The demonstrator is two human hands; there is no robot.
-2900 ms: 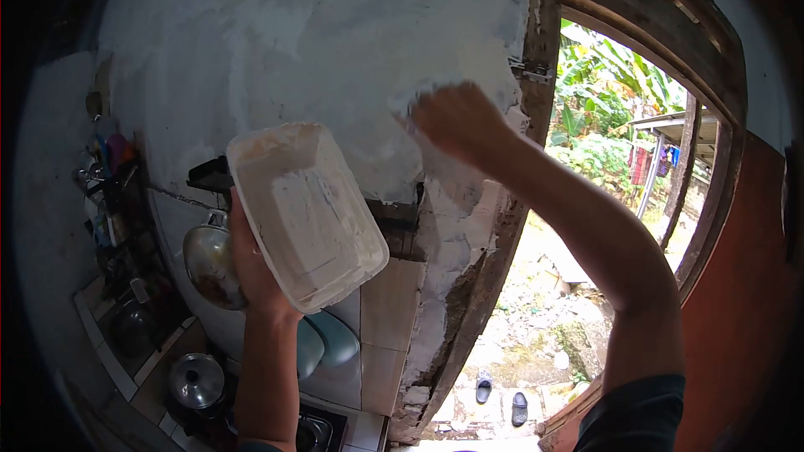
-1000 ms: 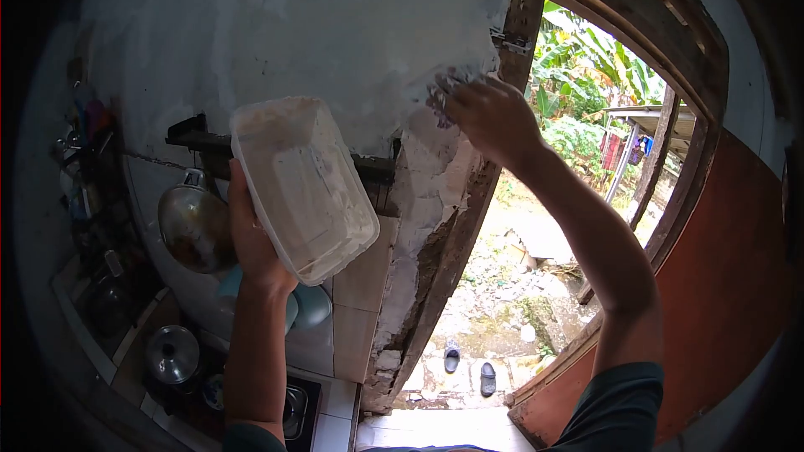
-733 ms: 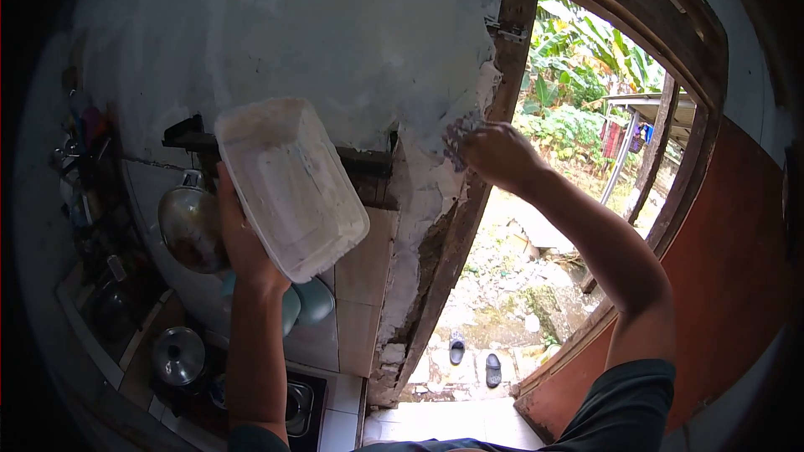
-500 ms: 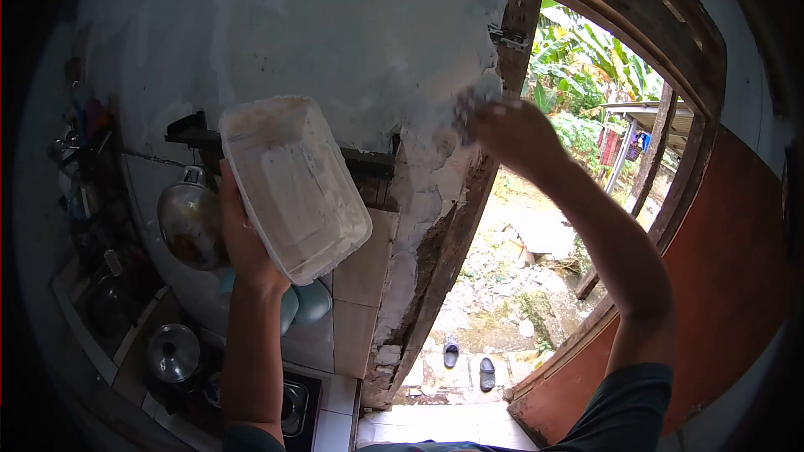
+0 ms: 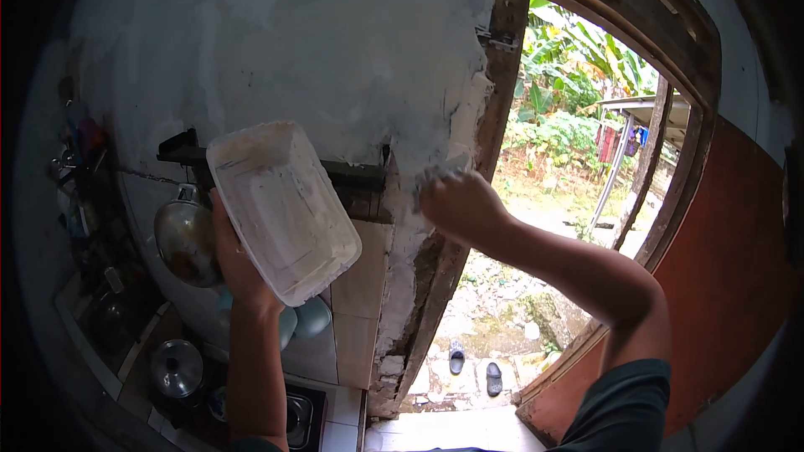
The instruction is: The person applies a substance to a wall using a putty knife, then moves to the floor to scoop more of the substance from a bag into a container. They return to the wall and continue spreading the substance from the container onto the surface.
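Observation:
My left hand (image 5: 237, 255) is closed round the side of a rectangular clear plastic container (image 5: 289, 209), its open top tilted toward me and its inside smeared with whitish paste. My right hand (image 5: 456, 205) is closed at the patchy plaster strip of the wall (image 5: 410, 234) beside the door frame. Something greyish shows at its fingers, but it is blurred and I cannot make out its kind. Above, the wall is grey-white with uneven smears.
A dark shelf rail (image 5: 356, 177) runs behind the container. On the left hang a wok (image 5: 186, 238) and utensils, above a pot lid (image 5: 177, 367) and a stove (image 5: 301, 418). The wooden door frame (image 5: 502, 75) opens onto a yard with dark shoes (image 5: 494, 378) outside.
My right hand has moved down and left along the wall edge. The container in my left hand has shifted slightly down and left in view.

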